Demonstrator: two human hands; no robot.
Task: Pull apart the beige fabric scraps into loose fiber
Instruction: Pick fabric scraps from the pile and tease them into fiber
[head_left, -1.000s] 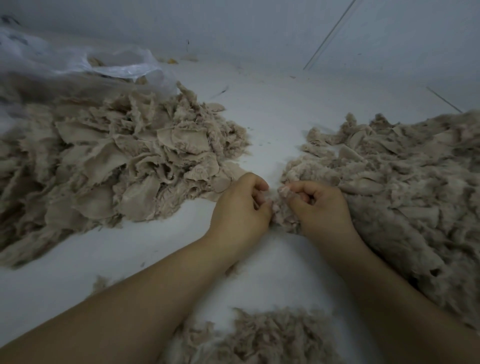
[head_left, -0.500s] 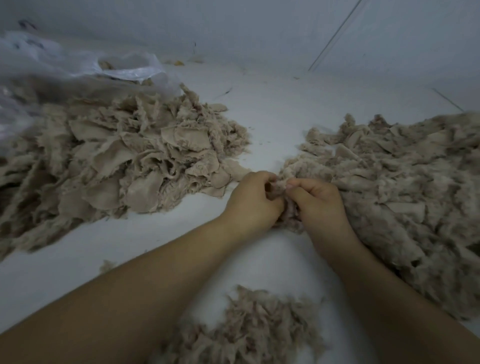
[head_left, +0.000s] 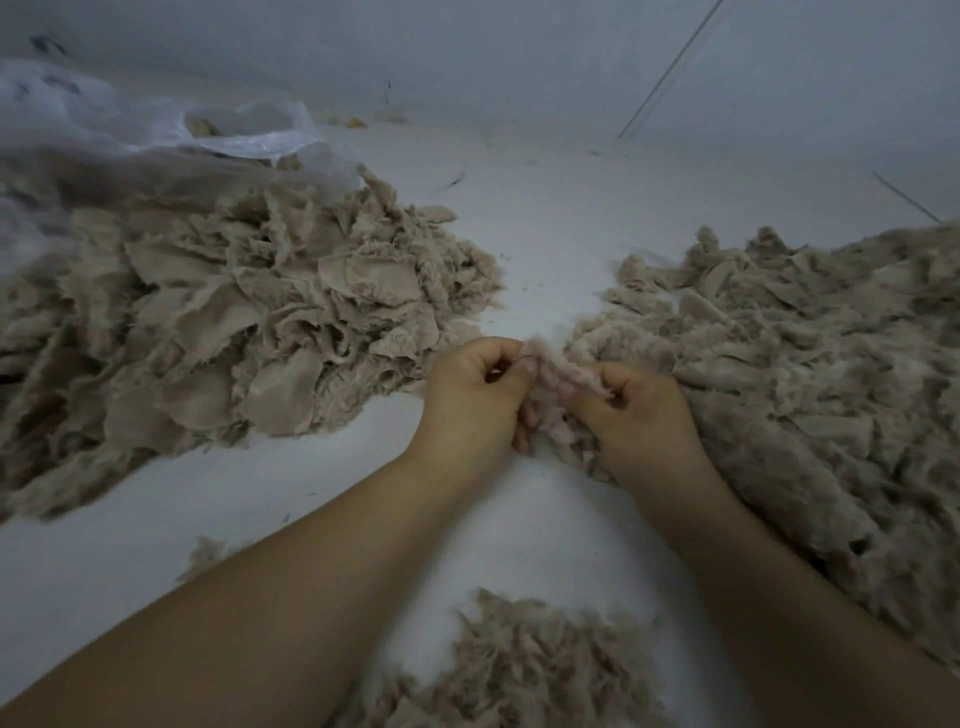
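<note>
Scrap (head_left: 558, 376): stretched left-right between the 2 hands.
Left hand (head_left: 475, 402): fingers curled, pinching its left end.
Right hand (head_left: 641, 415): pinching its right end.

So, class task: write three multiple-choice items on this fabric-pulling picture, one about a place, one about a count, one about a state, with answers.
1. Where is the clear plastic bag?
A. far left, behind the scrap pile
B. near right
C. between the hands

2. How many hands grip the scrap?
A. none
B. one
C. two

3. What state is the near heap in?
A. folded sheets
B. shredded, fluffy fiber
C. rolled up

Answers: 1 A, the bag lies beyond the left pile. 2 C, the left hand and right hand both pinch it. 3 B, its edges look frayed and wispy.
</note>
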